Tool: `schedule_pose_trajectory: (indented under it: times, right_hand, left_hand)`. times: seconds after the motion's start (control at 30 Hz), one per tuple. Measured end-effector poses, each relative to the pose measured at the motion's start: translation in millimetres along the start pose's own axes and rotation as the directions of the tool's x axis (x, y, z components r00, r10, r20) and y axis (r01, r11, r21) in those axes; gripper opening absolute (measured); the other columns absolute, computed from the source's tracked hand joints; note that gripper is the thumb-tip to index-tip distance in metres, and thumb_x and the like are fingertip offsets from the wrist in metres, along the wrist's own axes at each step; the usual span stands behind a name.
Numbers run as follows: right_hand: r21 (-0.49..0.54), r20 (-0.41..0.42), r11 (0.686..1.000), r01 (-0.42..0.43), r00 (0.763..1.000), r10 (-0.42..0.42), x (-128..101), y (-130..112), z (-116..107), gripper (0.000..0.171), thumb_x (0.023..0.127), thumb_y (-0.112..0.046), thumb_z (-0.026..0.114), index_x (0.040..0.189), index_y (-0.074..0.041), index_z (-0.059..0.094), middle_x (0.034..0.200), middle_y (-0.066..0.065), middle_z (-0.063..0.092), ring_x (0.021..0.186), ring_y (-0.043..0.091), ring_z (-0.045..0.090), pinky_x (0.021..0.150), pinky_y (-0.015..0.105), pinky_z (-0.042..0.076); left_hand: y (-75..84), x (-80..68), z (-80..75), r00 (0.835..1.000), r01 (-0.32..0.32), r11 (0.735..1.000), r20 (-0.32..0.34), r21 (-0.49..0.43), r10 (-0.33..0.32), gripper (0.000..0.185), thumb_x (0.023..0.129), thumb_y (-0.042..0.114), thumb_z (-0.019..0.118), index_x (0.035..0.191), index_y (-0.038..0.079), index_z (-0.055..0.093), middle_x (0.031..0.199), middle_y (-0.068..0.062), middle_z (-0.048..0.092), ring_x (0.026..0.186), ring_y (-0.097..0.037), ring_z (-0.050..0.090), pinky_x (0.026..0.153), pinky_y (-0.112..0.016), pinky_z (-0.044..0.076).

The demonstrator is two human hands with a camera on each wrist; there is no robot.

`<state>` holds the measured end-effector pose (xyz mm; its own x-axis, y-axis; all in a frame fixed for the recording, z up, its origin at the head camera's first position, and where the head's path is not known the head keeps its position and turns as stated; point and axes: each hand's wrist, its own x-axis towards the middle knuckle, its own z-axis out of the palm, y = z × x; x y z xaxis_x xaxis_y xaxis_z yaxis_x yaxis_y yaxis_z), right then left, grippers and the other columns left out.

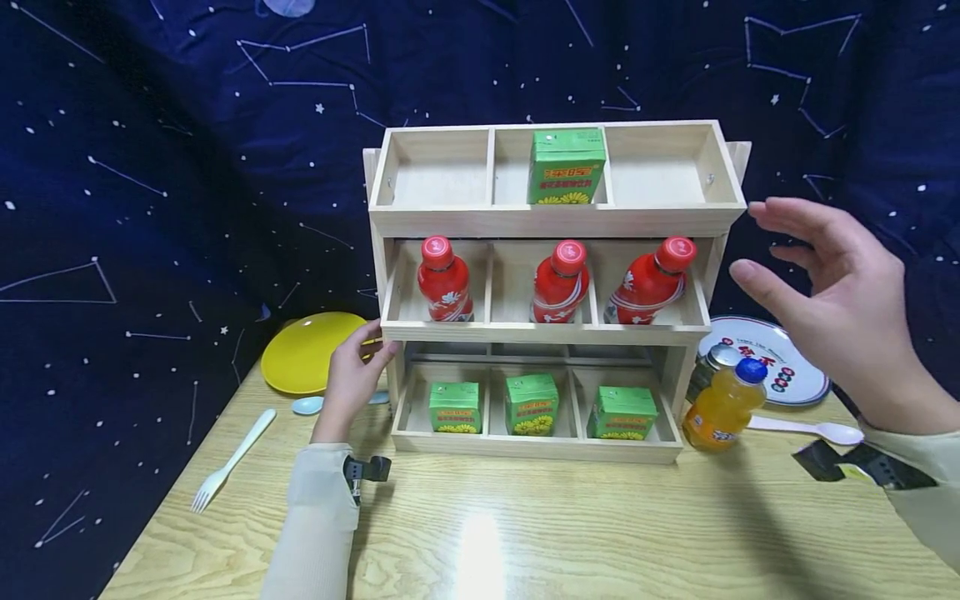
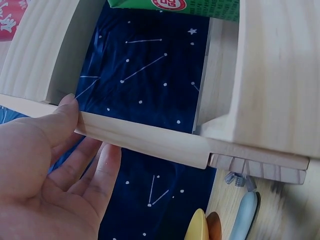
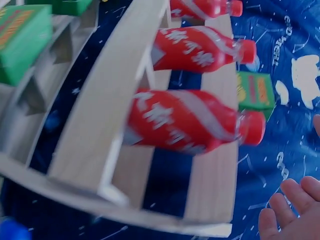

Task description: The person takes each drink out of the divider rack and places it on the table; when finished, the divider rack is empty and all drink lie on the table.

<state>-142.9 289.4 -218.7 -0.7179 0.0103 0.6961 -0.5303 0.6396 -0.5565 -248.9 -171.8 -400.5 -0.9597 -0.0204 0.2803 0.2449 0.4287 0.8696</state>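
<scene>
Head view first: a wooden rack with three tiers stands on the table. Its top tier holds one green carton in the middle compartment; the middle tier holds three red bottles, one per compartment, the right one tilted; the bottom tier holds three more green cartons. The left hand rests against the rack's lower left corner, thumb at the front edge of the middle tier, fingers loosely bent. The right hand hangs in the air to the right of the rack, near the top tier's right end but apart from it, fingers spread and nearly straight, holding nothing. Below it an orange bottle with a blue cap leans beside the rack, with a white spoon and a patterned plate behind. A yellow plate and a white fork lie left of the rack.

Left wrist view: the thumb presses on the end of a wooden rail of the rack, and the other fingers lie relaxed beneath it, not closed round it.

Right wrist view: blurred; the red bottles fill the middle tier, and only the fingertips show at the lower right, clear of the wood.
</scene>
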Motion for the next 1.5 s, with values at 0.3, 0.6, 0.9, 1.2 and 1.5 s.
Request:
schedule_pose_trajectory:
  times: [0.3,0.6,0.9,1.2,1.5]
  right_hand:
    - [0.015,0.086,1.0,0.018,0.996,-0.019,46,-27,23,0.057,0.089,-0.01,0.074,0.142,-0.012,0.052,0.142,0.004,0.053,0.13,0.014,0.048,0.105,0.02,0.04]
    - [-0.009,0.232,0.998,-0.055,0.971,0.055,85,-47,46,0.059,0.093,-0.027,0.07,0.147,-0.02,0.046,0.145,0.003,0.05,0.131,0.018,0.047,0.106,0.027,0.042]
    - [-0.085,0.372,0.989,-0.124,0.917,0.147,118,-52,74,0.074,0.092,-0.038,0.069,0.155,-0.022,0.033,0.152,0.005,0.041,0.133,0.028,0.047,0.104,0.045,0.045]
    - [-0.092,0.414,0.99,-0.105,0.9,0.134,130,-47,83,0.059,0.096,-0.032,0.064,0.148,-0.017,0.043,0.139,0.008,0.053,0.127,0.026,0.054,0.102,0.04,0.047]
    - [0.054,0.194,0.999,0.008,0.981,-0.018,126,-52,78,0.041,0.097,-0.018,0.063,0.137,-0.012,0.054,0.127,0.006,0.06,0.119,0.014,0.057,0.106,0.027,0.042]
  left_hand:
    - [0.6,0.4,1.0,1.0,-0.002,1.0,0.002,-0.004,0.002,0.051,0.096,0.027,0.067,0.142,0.011,0.052,0.134,-0.014,0.058,0.118,-0.034,0.059,0.1,-0.045,0.049]
    - [-0.4,-1.3,-0.3,1.0,-0.01,1.0,-0.004,-0.014,0.01,0.05,0.096,0.025,0.067,0.142,0.011,0.053,0.132,-0.014,0.059,0.117,-0.034,0.059,0.1,-0.046,0.049]
    - [-1.8,-1.0,-0.2,1.0,-0.025,0.999,-0.004,-0.027,0.025,0.05,0.095,0.024,0.068,0.141,0.01,0.054,0.13,-0.015,0.059,0.115,-0.034,0.06,0.099,-0.048,0.049]
    - [-3.1,1.4,0.6,0.999,-0.039,0.999,-0.012,-0.029,0.039,0.049,0.095,0.023,0.068,0.14,0.01,0.054,0.13,-0.014,0.06,0.114,-0.034,0.061,0.098,-0.045,0.05]
    - [-5.0,1.6,1.7,1.0,-0.024,0.999,-0.009,-0.031,0.024,0.049,0.095,0.024,0.067,0.141,0.011,0.054,0.131,-0.014,0.059,0.116,-0.035,0.059,0.1,-0.046,0.049]
